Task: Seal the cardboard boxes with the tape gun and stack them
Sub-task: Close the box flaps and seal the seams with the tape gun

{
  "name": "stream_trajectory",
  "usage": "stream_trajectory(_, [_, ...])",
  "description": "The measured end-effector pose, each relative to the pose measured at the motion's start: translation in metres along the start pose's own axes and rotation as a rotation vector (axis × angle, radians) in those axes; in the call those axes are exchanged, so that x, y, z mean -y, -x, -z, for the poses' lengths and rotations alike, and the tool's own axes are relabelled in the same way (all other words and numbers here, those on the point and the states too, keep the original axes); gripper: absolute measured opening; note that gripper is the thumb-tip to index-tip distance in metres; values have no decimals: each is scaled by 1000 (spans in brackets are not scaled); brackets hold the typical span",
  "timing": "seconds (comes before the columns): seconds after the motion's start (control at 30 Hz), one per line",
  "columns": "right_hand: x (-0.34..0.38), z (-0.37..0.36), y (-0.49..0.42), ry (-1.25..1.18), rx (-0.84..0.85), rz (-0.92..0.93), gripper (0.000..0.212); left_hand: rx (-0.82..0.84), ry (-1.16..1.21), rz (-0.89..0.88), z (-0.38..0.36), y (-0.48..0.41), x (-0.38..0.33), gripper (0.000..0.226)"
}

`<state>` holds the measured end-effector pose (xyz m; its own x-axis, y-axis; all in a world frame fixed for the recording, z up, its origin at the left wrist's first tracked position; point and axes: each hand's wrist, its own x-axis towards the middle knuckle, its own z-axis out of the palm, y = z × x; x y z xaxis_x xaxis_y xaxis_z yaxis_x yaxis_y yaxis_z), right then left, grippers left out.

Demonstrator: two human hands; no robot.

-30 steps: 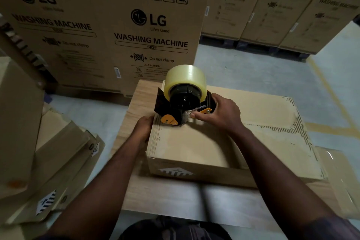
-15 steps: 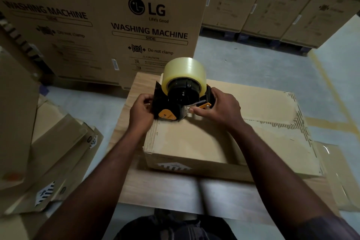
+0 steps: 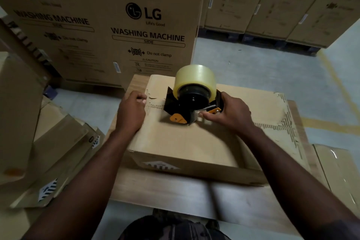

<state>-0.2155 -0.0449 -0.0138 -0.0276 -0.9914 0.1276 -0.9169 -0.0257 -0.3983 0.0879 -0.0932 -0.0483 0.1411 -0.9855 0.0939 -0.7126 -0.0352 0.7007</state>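
Note:
A brown cardboard box (image 3: 187, 144) lies on a low wooden table (image 3: 167, 187) in front of me. On top of it stands the black and orange tape gun (image 3: 190, 105) with a clear roll of tape (image 3: 195, 77). My right hand (image 3: 228, 116) grips the gun's right side, thumb near the metal blade. My left hand (image 3: 132, 112) rests with curled fingers on the box's top at its left edge, just left of the gun and apart from it.
Tall washing machine cartons (image 3: 109, 25) stand behind the table and along the back right (image 3: 276, 2). Flattened cardboard pieces (image 3: 58, 152) are piled on the floor at left. Another taped box (image 3: 339, 173) lies at right. Grey floor (image 3: 253, 64) shows beyond the table.
The tape gun and my right hand have slid to the right along the box top. My left hand moved up the box's left edge and now sits farther from the gun.

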Motion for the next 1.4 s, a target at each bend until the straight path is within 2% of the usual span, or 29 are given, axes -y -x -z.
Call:
stream_trajectory(0.07, [2,0,1,-31,-5,-8,62,-26,-165,-181,-4,13,-17,23])
stream_trajectory(0.13, [1,0,3,-67,-12,-13,60,94,-122,-290,-12,31,-32,35])
stream_trajectory(0.23, [0,2,4,-71,5,-19,60,361,-347,-350,-32,50,-26,42])
stream_trajectory(0.3, [0,3,2,-65,25,-27,57,433,-427,-292,-34,49,-15,54])
stream_trajectory(0.37, [0,4,1,-45,46,-9,60,426,-432,-293,-31,49,-13,68])
stream_trajectory(0.47, [-8,11,2,11,69,18,65,392,-408,-369,-28,53,-19,59])
stream_trajectory(0.6, [-53,37,13,39,93,-32,64,397,-483,-410,-30,51,-17,69])
stream_trajectory(0.73, [-95,54,26,-11,68,-57,74,374,-456,-365,-34,50,-17,63])
stream_trajectory(0.9, [-95,47,29,7,6,-56,67,352,-524,-182,-54,67,-50,62])
stream_trajectory(0.93, [-96,45,29,9,-2,-61,68,361,-524,-208,-62,74,-61,62])
stream_trajectory(1.03, [-96,45,31,-3,-10,-65,66,450,-479,-464,-87,96,-84,54])
stream_trajectory(1.1, [-96,46,32,-15,-10,-69,64,490,-472,-565,-95,99,-87,52])
stream_trajectory(1.27, [-97,51,32,13,29,-44,63,445,-441,-547,-94,98,-82,47])
stream_trajectory(1.4, [-109,62,35,23,58,-33,69,447,-353,-466,-91,99,-87,48])
